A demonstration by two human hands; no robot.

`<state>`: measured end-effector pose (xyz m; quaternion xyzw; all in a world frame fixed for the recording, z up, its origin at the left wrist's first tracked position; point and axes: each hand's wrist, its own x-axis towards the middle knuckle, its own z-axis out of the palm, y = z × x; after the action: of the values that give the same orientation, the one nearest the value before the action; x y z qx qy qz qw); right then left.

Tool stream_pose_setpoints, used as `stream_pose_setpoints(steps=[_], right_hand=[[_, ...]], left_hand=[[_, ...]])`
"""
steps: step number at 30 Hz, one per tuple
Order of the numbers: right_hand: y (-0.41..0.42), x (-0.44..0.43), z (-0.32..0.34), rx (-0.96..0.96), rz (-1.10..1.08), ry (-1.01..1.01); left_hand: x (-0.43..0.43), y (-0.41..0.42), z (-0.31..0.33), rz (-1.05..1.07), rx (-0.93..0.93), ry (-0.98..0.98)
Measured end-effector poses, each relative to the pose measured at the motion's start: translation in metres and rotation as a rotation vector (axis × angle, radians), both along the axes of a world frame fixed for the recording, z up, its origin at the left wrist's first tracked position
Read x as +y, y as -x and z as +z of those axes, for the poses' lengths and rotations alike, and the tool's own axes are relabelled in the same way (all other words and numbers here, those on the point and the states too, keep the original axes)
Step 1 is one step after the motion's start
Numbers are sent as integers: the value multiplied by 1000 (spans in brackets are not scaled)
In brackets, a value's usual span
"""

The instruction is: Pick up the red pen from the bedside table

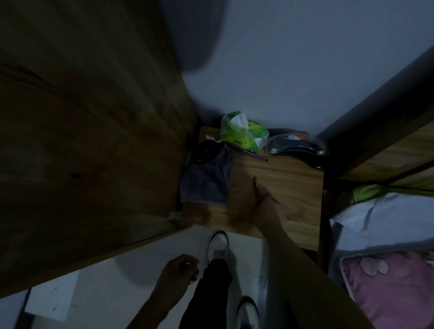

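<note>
Red pen-like object (256,188) sits in the right hand (264,206), just right of frame centre, over the small wooden table (292,182). It is blurred, so whether it is a pen, a marker or something else cannot be told. Its long axis runs from the fingers up and slightly left in the frame, the free end pointing toward the back of the tabletop. Right-hand fingers look curled round its lower end; the exact finger placement is smeared by motion blur.

Position relative to neighbours:
- Folded grey-blue cloth (206,178) lies on the table to the left of the red object, near but apart from it.
- Dark thin pen (248,153) lies above the hand in the frame, slanting down to the right, well apart from the red tip.
- Green tissue pack (242,133) at the upper back edge of the table, against the wall.
- Clear-lidded dark case (296,145) at the upper right of the tabletop.

Left hand (178,274) is at lower centre of the frame, over the floor, fingers loosely curled. Something small and pale shows at its fingertips; too blurred to tell whether it holds anything.

The right hand is by far the nearer to the tabletop; the left is well apart from it.

White shoes (218,246) below the table edge. Pink bedding (391,296) at lower right.
</note>
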<state>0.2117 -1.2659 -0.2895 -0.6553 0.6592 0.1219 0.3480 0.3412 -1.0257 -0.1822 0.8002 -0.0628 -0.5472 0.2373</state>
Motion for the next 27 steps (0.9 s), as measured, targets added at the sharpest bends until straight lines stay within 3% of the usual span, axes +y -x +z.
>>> stream_pose_setpoints(steps=[6,15,23,27], right_hand=[[31,22,59,-294,-72,-96],[129,116,169,-423,-275,-218],[217,213,257,-399,-429,-311],[258,259,279,-387,-495,-262]], left_hand=[[2,7,39,-52,-38,43],[49,50,134,-156,-63,84],[109,96,197,-155,-69,82],[130,103,214,-185,-82,90]])
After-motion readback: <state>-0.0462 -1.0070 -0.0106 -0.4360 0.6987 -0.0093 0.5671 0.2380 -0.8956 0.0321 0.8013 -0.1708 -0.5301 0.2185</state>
